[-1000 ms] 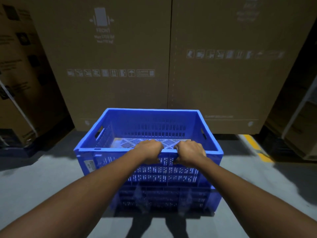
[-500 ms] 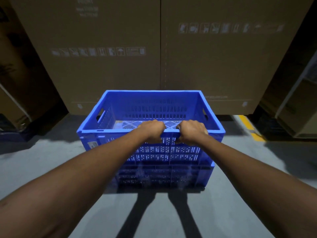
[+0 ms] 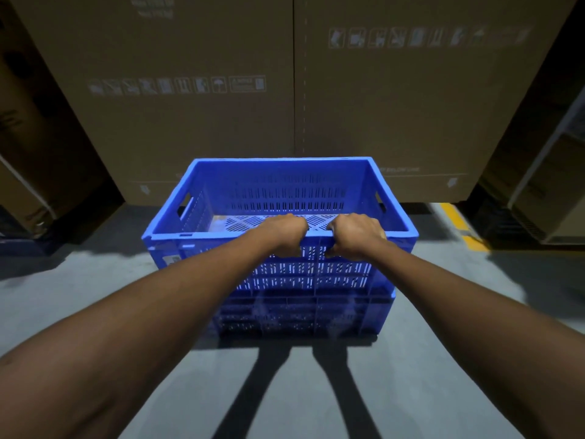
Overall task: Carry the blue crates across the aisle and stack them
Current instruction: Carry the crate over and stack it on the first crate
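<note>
A blue slotted crate (image 3: pixel 278 185) stands in front of me on top of a second blue crate (image 3: pixel 304 315), which rests on the grey floor. The upper crate is empty inside. My left hand (image 3: pixel 286 234) and my right hand (image 3: pixel 356 236) sit side by side at the middle of its near rim, both with fingers curled over the edge. My arms are stretched out straight toward it.
Two tall brown cartons (image 3: pixel 395 99) form a wall right behind the crates. More cartons on pallets stand at the left (image 3: pixel 34 172) and at the right (image 3: pixel 538 191). A yellow floor line (image 3: pixel 459 223) runs at the right. Grey floor (image 3: pixel 95 289) lies on both sides.
The view has dropped slightly and drawn closer to the cartons. Both hands have kept their grip on the near rim; the crates sit in the same spot before the cartons.
</note>
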`<move>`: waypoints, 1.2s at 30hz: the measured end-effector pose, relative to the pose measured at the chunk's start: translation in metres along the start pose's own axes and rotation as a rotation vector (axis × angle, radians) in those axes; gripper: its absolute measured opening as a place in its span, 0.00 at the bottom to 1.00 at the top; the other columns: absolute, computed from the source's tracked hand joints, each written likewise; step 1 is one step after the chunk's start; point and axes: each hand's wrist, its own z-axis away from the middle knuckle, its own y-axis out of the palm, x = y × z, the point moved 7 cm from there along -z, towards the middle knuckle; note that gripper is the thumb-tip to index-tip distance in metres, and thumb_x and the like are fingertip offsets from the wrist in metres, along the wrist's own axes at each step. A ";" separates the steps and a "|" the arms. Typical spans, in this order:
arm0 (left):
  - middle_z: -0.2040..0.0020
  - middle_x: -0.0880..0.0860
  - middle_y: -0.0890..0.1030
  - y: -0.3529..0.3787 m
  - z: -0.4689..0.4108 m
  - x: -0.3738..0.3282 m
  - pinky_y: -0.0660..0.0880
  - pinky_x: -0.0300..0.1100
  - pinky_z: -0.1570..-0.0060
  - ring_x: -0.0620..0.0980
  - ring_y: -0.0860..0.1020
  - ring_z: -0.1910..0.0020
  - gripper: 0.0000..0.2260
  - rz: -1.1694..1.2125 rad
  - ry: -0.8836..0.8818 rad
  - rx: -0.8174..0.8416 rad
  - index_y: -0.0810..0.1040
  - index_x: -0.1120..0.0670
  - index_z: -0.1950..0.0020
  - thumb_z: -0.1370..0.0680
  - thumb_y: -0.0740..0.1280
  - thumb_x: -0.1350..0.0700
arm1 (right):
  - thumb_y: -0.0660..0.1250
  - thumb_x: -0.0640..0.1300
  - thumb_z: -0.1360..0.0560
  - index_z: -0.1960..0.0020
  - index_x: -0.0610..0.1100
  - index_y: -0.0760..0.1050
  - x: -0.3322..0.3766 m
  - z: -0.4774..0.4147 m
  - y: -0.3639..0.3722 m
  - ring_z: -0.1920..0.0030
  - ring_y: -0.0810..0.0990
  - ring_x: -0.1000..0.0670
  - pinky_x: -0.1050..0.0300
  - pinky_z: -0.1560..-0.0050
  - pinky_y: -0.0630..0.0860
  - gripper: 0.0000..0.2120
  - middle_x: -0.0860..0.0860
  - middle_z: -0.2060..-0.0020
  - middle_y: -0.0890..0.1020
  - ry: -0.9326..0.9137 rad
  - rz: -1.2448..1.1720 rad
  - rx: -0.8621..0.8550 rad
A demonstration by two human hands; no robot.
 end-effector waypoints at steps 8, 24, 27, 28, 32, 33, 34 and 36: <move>0.54 0.53 0.77 0.002 -0.009 -0.006 0.71 0.46 0.61 0.52 0.75 0.57 0.09 0.003 0.018 -0.006 0.75 0.54 0.50 0.26 0.72 0.54 | 0.77 0.62 0.36 0.51 0.53 0.79 -0.007 -0.004 0.005 0.50 0.79 0.42 0.53 0.60 0.69 0.20 0.50 0.53 0.82 -0.016 0.045 -0.039; 0.28 0.54 0.72 0.006 0.028 0.021 0.72 0.56 0.38 0.56 0.73 0.34 0.40 0.161 0.142 -0.072 0.63 0.51 0.26 0.27 0.50 0.24 | 0.48 0.73 0.31 0.38 0.59 0.75 0.003 0.025 -0.012 0.44 0.79 0.46 0.51 0.56 0.66 0.32 0.53 0.45 0.83 -0.078 -0.149 -0.107; 0.35 0.54 0.78 0.006 0.042 0.052 0.73 0.52 0.45 0.54 0.76 0.40 0.38 0.135 0.058 -0.195 0.70 0.50 0.34 0.26 0.41 0.25 | 0.44 0.81 0.32 0.41 0.56 0.78 0.011 0.026 -0.010 0.45 0.79 0.46 0.51 0.56 0.67 0.40 0.53 0.48 0.84 -0.031 -0.046 -0.084; 0.39 0.53 0.80 0.005 0.045 0.058 0.72 0.50 0.48 0.53 0.77 0.43 0.37 0.115 0.043 -0.232 0.72 0.50 0.37 0.25 0.40 0.26 | 0.44 0.82 0.33 0.42 0.55 0.79 0.013 0.025 -0.011 0.45 0.80 0.46 0.51 0.55 0.68 0.42 0.52 0.49 0.84 -0.012 -0.020 -0.080; 0.43 0.55 0.81 0.006 0.041 0.062 0.70 0.48 0.52 0.53 0.77 0.46 0.34 0.135 0.028 -0.246 0.73 0.51 0.37 0.24 0.44 0.28 | 0.45 0.82 0.33 0.52 0.50 0.80 0.017 0.019 -0.009 0.50 0.80 0.45 0.51 0.56 0.69 0.41 0.50 0.52 0.84 0.050 0.029 -0.065; 0.42 0.55 0.81 0.006 0.039 0.062 0.70 0.48 0.52 0.54 0.77 0.46 0.34 0.144 0.026 -0.243 0.73 0.52 0.37 0.23 0.45 0.28 | 0.45 0.82 0.33 0.54 0.50 0.80 0.016 0.018 -0.009 0.50 0.80 0.45 0.51 0.55 0.69 0.41 0.50 0.52 0.83 0.063 0.031 -0.058; 0.42 0.56 0.81 0.006 0.039 0.062 0.70 0.49 0.52 0.54 0.77 0.46 0.34 0.148 0.026 -0.247 0.74 0.52 0.36 0.23 0.45 0.28 | 0.46 0.82 0.33 0.54 0.50 0.79 0.015 0.017 -0.009 0.50 0.79 0.45 0.51 0.54 0.69 0.41 0.50 0.52 0.83 0.073 0.034 -0.051; 0.42 0.55 0.81 0.006 0.037 0.064 0.70 0.49 0.52 0.54 0.77 0.47 0.35 0.142 0.041 -0.249 0.73 0.51 0.37 0.24 0.44 0.27 | 0.46 0.82 0.33 0.53 0.49 0.79 0.015 0.017 -0.009 0.48 0.79 0.44 0.50 0.52 0.70 0.41 0.49 0.50 0.83 0.090 0.033 -0.035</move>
